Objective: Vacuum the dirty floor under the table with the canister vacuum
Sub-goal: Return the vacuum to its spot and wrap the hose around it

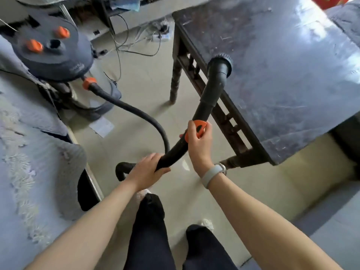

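Both forearms extend forward and down from the bottom of the view, bare to the elbow. The left hand (pixel 148 169) grips the black hose handle (pixel 171 154) from above, with the fingers wrapped over its lower, curved section and the thumb along the near side. The right hand (pixel 198 141) is raised higher, wrist bent, with the fingers and thumb curled round the orange collar (pixel 200 127) where the handle joins the rigid black tube (pixel 209 94). A pale band (pixel 211 173) sits on the right wrist. The tube angles up and away from the hands; its open round end (pixel 221 62) is lifted above the near edge of the dark desk (pixel 282 65), clear of the floor (pixel 148 88). The corrugated hose (pixel 136 112) runs in a loop from below the left hand back to an orange coupling (pixel 89 83) on the canister vacuum (pixel 52 51), which stands on the floor at the upper left, well apart from the desk. A carved desk leg (pixel 175 82) stands on the pale floor between the canister and the tube. Cables (pixel 124 41) lie on the floor behind.
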### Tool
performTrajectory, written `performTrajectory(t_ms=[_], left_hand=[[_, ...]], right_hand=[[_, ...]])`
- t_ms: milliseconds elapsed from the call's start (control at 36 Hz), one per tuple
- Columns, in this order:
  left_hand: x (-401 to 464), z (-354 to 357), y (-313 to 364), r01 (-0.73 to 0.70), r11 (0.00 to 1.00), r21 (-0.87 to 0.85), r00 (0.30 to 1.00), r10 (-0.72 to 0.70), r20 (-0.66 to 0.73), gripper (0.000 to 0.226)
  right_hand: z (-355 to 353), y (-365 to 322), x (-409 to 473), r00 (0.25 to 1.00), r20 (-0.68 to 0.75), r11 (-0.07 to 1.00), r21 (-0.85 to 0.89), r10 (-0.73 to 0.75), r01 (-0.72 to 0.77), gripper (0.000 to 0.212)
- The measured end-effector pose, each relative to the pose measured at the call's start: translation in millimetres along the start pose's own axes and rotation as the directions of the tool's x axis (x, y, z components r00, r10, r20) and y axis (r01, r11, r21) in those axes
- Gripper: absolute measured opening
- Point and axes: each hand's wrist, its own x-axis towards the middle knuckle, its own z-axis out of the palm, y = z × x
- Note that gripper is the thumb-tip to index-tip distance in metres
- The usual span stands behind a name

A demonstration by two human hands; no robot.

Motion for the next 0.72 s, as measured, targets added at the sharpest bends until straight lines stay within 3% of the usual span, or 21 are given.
performTrajectory(t_ms=[111, 222, 333, 583, 667, 722], left_hand=[[12, -71, -32, 0.057, 0.995, -0.085, 0.998, -0.058, -0.013, 0.012], [24, -122, -54, 0.088, 0.977, -0.196, 0.989, -0.108, -0.096, 0.015], [43, -170, -62, 0.129, 0.952, -0.276, 0.969, -0.18, -0.168, 0.019], [109, -291, -87, 0.136, 0.916, -0.378, 0.863, -0.297, -0.408, 0.036], [136, -333, -97, 0.142, 0.904, -0.404, 0.834, -0.329, -0.443, 0.033], [152, -357, -105, 0.137, 0.883, -0.448, 0.82, -0.355, -0.449, 0.043]], right_hand=[[82, -32, 35, 0.997, 0.072, 1.0, 0.021, 0.012, -0.014, 0.016], [151, -71, 62, 0.981, 0.193, 0.997, 0.065, 0.024, -0.037, 0.033], [208, -108, 91, 0.953, 0.3, 0.995, 0.07, 0.041, -0.065, 0.017], [330, -187, 182, 0.894, 0.446, 0.999, 0.032, -0.051, 0.041, 0.026], [369, -205, 223, 0.879, 0.477, 1.0, 0.024, -0.007, -0.005, 0.025], [391, -212, 248, 0.87, 0.491, 0.998, 0.01, 0.045, -0.057, 0.021]])
